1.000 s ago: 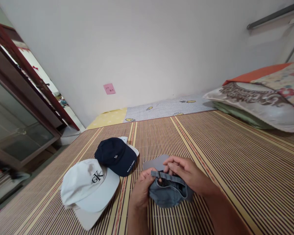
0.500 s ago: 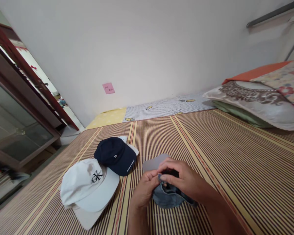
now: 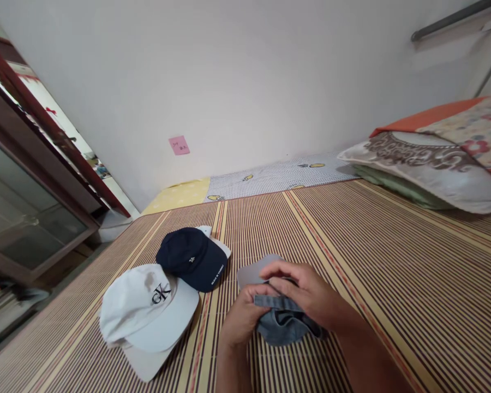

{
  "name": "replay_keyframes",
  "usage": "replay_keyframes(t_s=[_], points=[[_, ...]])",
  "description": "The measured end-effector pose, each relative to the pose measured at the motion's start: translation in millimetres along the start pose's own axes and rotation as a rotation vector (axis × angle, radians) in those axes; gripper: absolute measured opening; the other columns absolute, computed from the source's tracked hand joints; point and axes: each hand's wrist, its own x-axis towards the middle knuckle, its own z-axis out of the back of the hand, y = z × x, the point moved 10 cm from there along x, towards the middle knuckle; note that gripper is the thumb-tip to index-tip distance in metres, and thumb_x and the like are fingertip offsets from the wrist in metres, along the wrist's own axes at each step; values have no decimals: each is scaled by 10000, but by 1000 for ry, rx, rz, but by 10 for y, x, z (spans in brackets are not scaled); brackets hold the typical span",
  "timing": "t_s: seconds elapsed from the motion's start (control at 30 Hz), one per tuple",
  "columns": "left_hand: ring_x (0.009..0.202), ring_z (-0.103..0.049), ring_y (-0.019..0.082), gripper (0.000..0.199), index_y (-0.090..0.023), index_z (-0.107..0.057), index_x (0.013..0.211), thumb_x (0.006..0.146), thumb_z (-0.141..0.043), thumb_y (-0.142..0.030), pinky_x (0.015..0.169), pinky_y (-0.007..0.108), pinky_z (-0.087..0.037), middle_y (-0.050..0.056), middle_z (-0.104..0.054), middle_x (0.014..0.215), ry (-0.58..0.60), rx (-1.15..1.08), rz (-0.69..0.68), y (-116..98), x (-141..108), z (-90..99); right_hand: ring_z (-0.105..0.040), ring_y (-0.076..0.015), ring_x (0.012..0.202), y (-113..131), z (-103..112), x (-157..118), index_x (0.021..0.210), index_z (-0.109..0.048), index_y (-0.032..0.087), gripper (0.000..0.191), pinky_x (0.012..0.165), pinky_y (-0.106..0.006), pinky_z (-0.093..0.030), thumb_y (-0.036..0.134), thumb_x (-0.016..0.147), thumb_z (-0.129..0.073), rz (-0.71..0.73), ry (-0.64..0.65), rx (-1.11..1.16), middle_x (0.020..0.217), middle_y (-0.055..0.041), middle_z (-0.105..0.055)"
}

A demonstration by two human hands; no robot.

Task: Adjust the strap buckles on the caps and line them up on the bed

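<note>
Both hands are on a blue-grey denim cap (image 3: 280, 329) on the striped mat, its back strap (image 3: 276, 302) facing me. My left hand (image 3: 244, 314) pinches the strap's left end between thumb and fingers. Curled over the cap's far side, my right hand (image 3: 305, 292) grips it near the strap's other end; its fingertips are partly hidden. Beyond my hands a grey brim (image 3: 256, 270) sticks out; whether it belongs to this cap or another one, I cannot tell. To the left lie a white cap (image 3: 131, 308) with black letters and a navy cap (image 3: 188, 254), each overlapping another pale brim.
The striped bamboo mat (image 3: 331, 245) covers the bed up to a white wall (image 3: 249, 82) bearing a pink note (image 3: 179, 145). Pillows (image 3: 429, 174) lie at the right. A glass-fronted cabinet (image 3: 28, 202) stands at the left beside a doorway.
The denim strap has come into view stretched flat across the opening between my hands. My right hand's fingers have shifted slightly. The caps on the left have not moved.
</note>
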Motion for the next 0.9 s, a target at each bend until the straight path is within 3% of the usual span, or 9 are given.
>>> replay_keyframes(t_s=[0.13,0.3,0.4,0.57,0.63,0.73,0.9], points=[[509,-435,83,479,-116,-734,646,523,-964,-517,498,205,-275,-3,-598,562,-115,-44,-18,-94,-26,140,-709,-234,1039,-241,330,-95,1089,-741,242,297,928,-373,-519,455,1012,-549,-103,-45,-19,1080,-71,-780],[519,-461,92,439,-115,-696,600,544,-950,-470,517,208,-323,5,-608,562,-198,-136,-62,-156,-58,227,-709,-215,861,-571,294,-187,1063,-753,225,255,758,-331,-530,417,905,-697,-231,149,25,919,-46,-767],[525,-467,90,415,-117,-698,601,552,-951,-443,524,205,-331,1,-611,562,-216,-159,-67,-149,-65,242,-643,-162,726,-610,312,-119,938,-716,205,217,658,-276,-480,412,872,-722,-196,62,75,789,-3,-687],[570,-513,99,351,-116,-714,648,643,-928,-394,568,209,-386,-1,-633,609,-188,-189,-79,-146,-18,211,-631,-168,743,-588,385,-14,898,-678,208,245,668,-284,-481,451,915,-651,-119,-95,15,792,-10,-670],[590,-534,101,329,-119,-722,686,653,-931,-372,586,206,-405,-3,-649,635,-209,-218,-91,-141,-6,221,-669,-198,818,-516,440,-12,957,-700,214,220,728,-313,-514,421,926,-633,-108,-169,-76,861,-34,-710],[607,-555,102,338,-143,-747,793,626,-953,-352,605,208,-429,-10,-675,688,-239,-268,-101,-117,-7,220,-694,-237,978,-218,479,-42,1058,-718,235,203,868,-368,-531,364,968,-588,-35,-292,-254,1027,-68,-751],[698,-594,122,384,-166,-773,927,646,-957,-353,690,229,-471,-6,-700,763,-135,-175,-114,-135,11,82,-666,-247,1065,213,105,-42,1090,-724,266,200,959,-411,-506,252,971,-564,152,-184,-296,1119,-67,-742]])
